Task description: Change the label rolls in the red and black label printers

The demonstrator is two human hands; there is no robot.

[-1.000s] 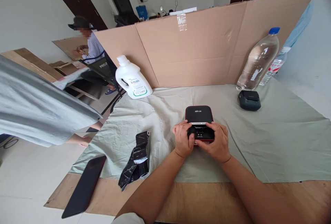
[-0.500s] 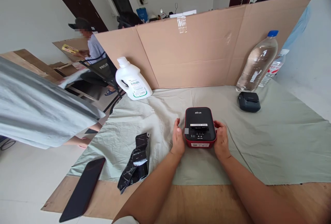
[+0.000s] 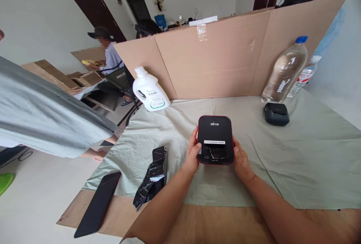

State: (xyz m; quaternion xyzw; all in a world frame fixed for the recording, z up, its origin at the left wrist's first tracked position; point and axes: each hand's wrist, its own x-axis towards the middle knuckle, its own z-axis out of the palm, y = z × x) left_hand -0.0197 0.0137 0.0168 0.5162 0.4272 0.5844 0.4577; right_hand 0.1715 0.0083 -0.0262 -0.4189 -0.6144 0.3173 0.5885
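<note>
A label printer (image 3: pixel 214 129) with a black top, red edge and white sticker is held between my two hands over the cloth. My left hand (image 3: pixel 193 153) grips its left side, thumb on the top edge. On the opposite side, my right hand (image 3: pixel 241 160) presses against the edge with its fingers partly hidden behind. A dark glossy piece (image 3: pixel 218 153) shows at the printer's slot. To the left lies a crumpled black glossy strip (image 3: pixel 155 172) with a small roll end.
A white jug (image 3: pixel 150 90) stands at the back left before a cardboard partition (image 3: pixel 214 63). A large bottle (image 3: pixel 286 73), a smaller bottle (image 3: pixel 307 73) and a small black device (image 3: pixel 276 114) are at right. A dark slab (image 3: pixel 98 204) lies front left; a person's sleeve (image 3: pixel 50 105) is beside it.
My left hand has closed onto the printer's side. The printer has tipped, so its top faces me more and its front label is out of sight. The view has shifted slightly.
</note>
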